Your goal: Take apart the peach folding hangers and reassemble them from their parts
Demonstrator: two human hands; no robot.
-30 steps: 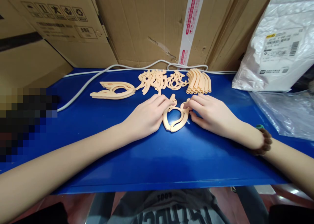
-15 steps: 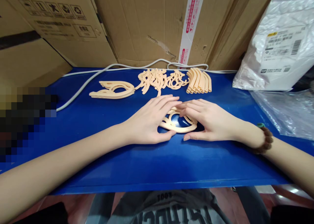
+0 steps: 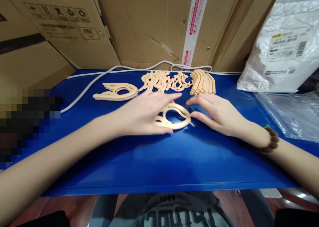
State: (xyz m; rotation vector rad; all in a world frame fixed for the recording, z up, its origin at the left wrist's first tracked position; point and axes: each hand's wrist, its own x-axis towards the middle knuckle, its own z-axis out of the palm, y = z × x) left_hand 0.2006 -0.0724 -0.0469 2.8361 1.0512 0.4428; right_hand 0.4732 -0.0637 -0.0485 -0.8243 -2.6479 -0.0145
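Note:
My left hand [image 3: 146, 112] grips a beige plastic folding clothes hanger [image 3: 183, 123], thumb along its near edge and fingers over its far side. Its left part is hidden under the palm. The hanger is folded into a flat loop with an opening in the middle. Just to the right, my right hand [image 3: 215, 112] has its thumb and fingers apart and holds nothing; the thumb tip is close to the hanger's right end, and I cannot tell whether it touches. Behind my left hand lies a stack of similar folded hangers [image 3: 99, 97].
At the back of the blue table [image 3: 159, 167] lie a pile of beige hooks and small curved parts [image 3: 159, 80] and a row of curved beige arms [image 3: 202, 82]. A white cable [image 3: 87, 87] runs behind them. Cardboard boxes [image 3: 149, 24] and a white parcel bag [image 3: 276, 51] border the table.
My left hand has moved slightly left and away from me with the hanger. My right hand has come off the hanger and drawn back to the right, its fingers parting.

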